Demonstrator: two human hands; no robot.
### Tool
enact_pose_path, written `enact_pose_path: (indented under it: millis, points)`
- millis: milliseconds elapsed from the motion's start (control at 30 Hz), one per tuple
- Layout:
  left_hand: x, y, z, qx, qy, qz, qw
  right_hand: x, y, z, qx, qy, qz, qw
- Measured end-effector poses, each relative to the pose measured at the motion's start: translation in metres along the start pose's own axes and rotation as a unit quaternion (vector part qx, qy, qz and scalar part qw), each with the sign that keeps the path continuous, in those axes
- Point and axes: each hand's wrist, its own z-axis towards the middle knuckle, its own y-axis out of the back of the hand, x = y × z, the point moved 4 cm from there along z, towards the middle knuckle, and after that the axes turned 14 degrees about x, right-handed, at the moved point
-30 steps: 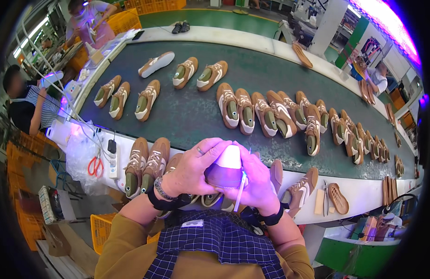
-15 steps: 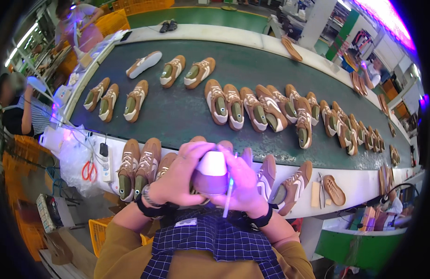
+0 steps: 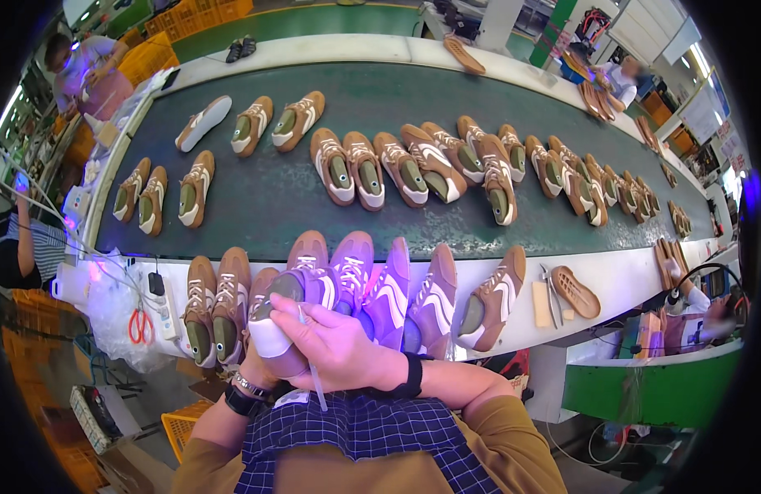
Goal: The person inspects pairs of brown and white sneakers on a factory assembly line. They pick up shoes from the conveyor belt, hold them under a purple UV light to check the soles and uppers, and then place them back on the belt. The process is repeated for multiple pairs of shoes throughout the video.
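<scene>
Half a second on, had swung the shoe [image 3: 270, 338] to eight o'clock of centre, likely baring another side for work, clasped in the right hand [image 3: 341, 344] along with a stick [image 3: 317, 385], against the left hand [image 3: 255, 367], too hidden to tell its hold.

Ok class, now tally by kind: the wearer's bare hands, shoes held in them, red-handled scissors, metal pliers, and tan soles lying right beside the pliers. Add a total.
Bare left hand and right hand: 2
Brown-and-white shoe, held: 1
Red-handled scissors: 1
Slim grey metal pliers: 1
Tan moulded sole: 1
Total: 6
</scene>
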Motion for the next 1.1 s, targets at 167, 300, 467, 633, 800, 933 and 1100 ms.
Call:
enact_pose_path:
  millis: [167,300,467,633,800,933,1100]
  points:
    - [0.015,-0.036,0.005,-0.084,0.002,0.116,0.990,-0.001,0.000,-0.008,0.055,-0.008,0.016,0.998]
    - [0.044,-0.056,-0.003,-0.065,-0.009,-0.687,0.724,-0.006,0.006,-0.021,0.098,-0.041,0.066,0.992]
    - [0.058,-0.051,-0.007,-0.159,0.045,-0.863,0.477,-0.040,0.033,-0.053,0.048,-0.156,0.032,0.986]
    - [0.069,-0.044,-0.023,-0.209,0.072,-0.849,0.480,-0.097,0.051,-0.134,-0.060,-0.416,0.166,0.892]
    - [0.091,-0.056,-0.040,-0.275,0.083,-0.841,0.458,-0.124,0.073,-0.171,-0.096,-0.479,0.135,0.862]
    - [0.095,-0.059,-0.041,-0.267,0.081,-0.846,0.454,-0.133,0.083,-0.184,-0.096,-0.500,0.054,0.859]
    - [0.097,-0.064,-0.039,-0.248,0.093,-0.861,0.435,-0.139,0.092,-0.201,-0.138,-0.534,-0.047,0.833]
